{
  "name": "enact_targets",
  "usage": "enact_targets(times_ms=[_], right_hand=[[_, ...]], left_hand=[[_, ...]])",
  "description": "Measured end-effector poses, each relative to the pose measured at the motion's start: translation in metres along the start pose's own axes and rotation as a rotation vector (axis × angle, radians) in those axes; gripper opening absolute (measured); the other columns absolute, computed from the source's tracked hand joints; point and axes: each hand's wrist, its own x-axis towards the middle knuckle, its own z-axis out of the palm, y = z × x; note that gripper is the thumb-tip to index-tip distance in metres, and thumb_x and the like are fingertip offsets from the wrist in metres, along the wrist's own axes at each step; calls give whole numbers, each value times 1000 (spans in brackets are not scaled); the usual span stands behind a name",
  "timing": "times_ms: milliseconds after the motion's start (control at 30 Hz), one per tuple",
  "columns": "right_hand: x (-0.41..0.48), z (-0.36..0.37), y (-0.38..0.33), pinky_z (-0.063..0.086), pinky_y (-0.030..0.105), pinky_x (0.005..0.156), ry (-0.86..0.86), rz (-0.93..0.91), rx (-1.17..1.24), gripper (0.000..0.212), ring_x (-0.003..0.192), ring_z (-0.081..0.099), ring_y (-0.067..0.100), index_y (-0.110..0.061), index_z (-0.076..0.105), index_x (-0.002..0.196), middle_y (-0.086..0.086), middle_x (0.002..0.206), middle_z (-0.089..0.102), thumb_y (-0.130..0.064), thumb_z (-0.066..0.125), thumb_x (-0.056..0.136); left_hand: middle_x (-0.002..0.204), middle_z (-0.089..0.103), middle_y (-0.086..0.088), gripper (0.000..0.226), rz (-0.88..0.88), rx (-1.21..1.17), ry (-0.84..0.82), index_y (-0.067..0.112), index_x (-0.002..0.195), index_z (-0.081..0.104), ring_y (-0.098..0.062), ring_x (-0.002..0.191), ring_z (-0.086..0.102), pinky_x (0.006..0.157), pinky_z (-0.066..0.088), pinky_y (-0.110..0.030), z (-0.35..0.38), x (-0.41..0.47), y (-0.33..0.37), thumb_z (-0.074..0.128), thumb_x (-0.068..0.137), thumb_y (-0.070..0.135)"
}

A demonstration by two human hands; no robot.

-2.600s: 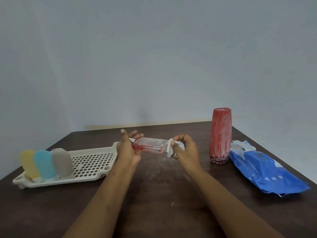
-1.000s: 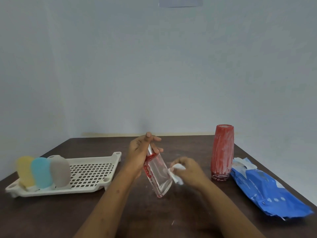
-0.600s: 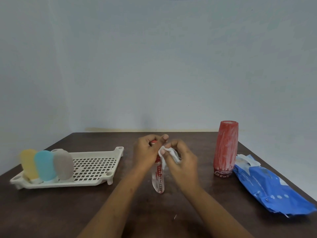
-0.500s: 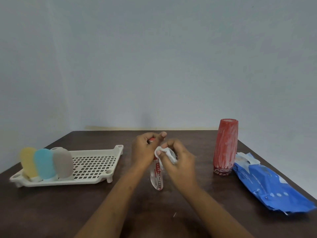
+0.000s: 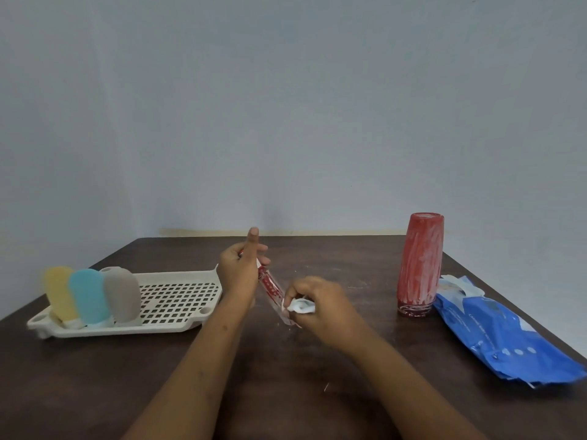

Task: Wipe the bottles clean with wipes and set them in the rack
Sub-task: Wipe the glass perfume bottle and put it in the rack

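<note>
The clear bottle (image 5: 272,288) no longer hangs nearly upright as it did half a second ago. It tilts above the surface (image 5: 286,392), and the wipe (image 5: 301,305), then by the red cap, is pinched by the right hand (image 5: 319,304) against its lower end. The left hand (image 5: 238,271) grips the top, index finger raised. The bottle's red print is too blurred to read.

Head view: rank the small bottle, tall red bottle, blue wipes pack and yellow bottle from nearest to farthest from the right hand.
From the right hand:
1. the small bottle, against the wipe it grips.
2. the tall red bottle, standing to its right.
3. the blue wipes pack, farther right.
4. the yellow bottle, far left in the rack.
</note>
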Motion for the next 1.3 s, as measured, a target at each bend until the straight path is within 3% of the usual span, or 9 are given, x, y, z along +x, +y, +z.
enact_targets(times_ms=[133,267,333,467,667,867,967,1133,1300], right_hand=[[1,-12,6,48,17,61,-139,94,39,22,84,62,6,-28,61,73,-7,94,68,-9,71,75],[2,-14,20,51,28,74,-228,154,-173,22,89,59,12,-29,58,73,-4,99,66,-12,72,75],[2,-14,27,51,31,75,-209,193,-190,25,86,59,13,-31,57,72,-3,95,65,-11,72,74],[1,-17,28,47,23,70,-119,174,-167,20,82,59,11,-27,58,73,-6,86,64,-9,67,75],[-1,-13,29,41,19,67,-120,130,-203,19,83,55,8,-32,53,79,-9,92,59,-17,64,82],[0,-12,34,51,27,74,-98,135,-174,14,83,57,8,-32,56,80,-8,91,62,-20,64,82],[-2,-8,32,52,33,74,-103,83,-111,14,81,59,7,-30,58,76,-9,87,65,-18,64,78],[-2,5,21,51,34,75,-125,-4,-45,6,81,59,5,-27,60,76,-10,86,66,-21,59,74],[2,21,6,51,34,73,-127,-51,-44,10,81,59,5,-32,57,75,-11,86,66,-22,60,76]], left_hand=[[61,67,-6,52,-23,4,19,13,75,68,-19,61,64,65,49,-33,0,1,-1,54,84,61],[60,67,-6,49,-65,-31,44,13,74,67,-18,59,63,63,48,-31,-2,1,-1,55,85,59],[59,66,-5,47,-74,-48,43,14,73,66,-18,59,63,65,51,-32,-1,-1,0,55,85,58],[60,65,-4,43,-34,-49,16,16,74,67,-16,61,63,65,49,-30,3,-6,3,56,85,56],[63,66,-5,39,38,-17,-45,16,75,67,-15,63,64,64,46,-29,7,-14,10,58,86,53],[59,66,1,42,145,11,-87,21,70,67,-17,64,64,67,50,-33,-5,-13,30,57,74,62],[62,67,-1,36,195,37,-118,20,72,68,-17,65,66,65,49,-28,-21,-3,47,60,79,54],[65,69,0,30,274,246,-225,20,75,69,-17,70,68,73,52,-31,-54,24,68,59,89,44],[73,70,0,32,333,477,-325,17,84,70,-5,68,65,68,46,-24,-84,44,78,54,93,44]])
